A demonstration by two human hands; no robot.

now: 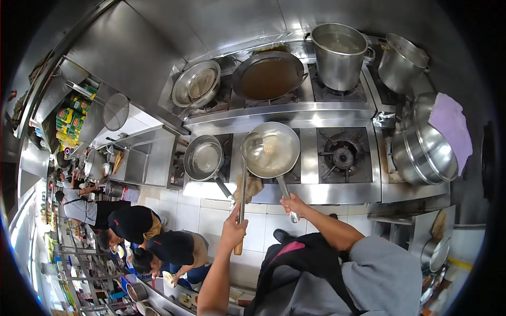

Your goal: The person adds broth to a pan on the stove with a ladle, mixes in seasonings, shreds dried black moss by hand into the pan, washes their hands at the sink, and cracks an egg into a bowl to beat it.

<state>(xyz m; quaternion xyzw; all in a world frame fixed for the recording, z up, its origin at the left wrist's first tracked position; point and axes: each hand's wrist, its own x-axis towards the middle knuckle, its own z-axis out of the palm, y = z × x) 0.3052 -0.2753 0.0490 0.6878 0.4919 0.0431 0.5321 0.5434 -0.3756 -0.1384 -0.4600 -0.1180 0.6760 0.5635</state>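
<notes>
My left hand [233, 231] is closed around the long handle of a ladle [253, 147]. Its round bowl sits at the left side of a metal pan [285, 158] on the front row of the stove. Pale, whitish contents [270, 144] show in the pan, partly behind the ladle. My right hand [294, 204] grips the pan's handle. A brown cloth [253, 188] hangs at the stove's front edge, behind the ladle's handle. To the left, another pan [204, 158] rests on a burner with its handle toward me.
Along the back row stand a bowl with a strainer [196, 84], a wok of brown liquid [270, 78] and a tall pot [339, 58]. A bare burner [343, 154] and a large steamer pot [421, 142] are at right. Several people [174, 250] work at left.
</notes>
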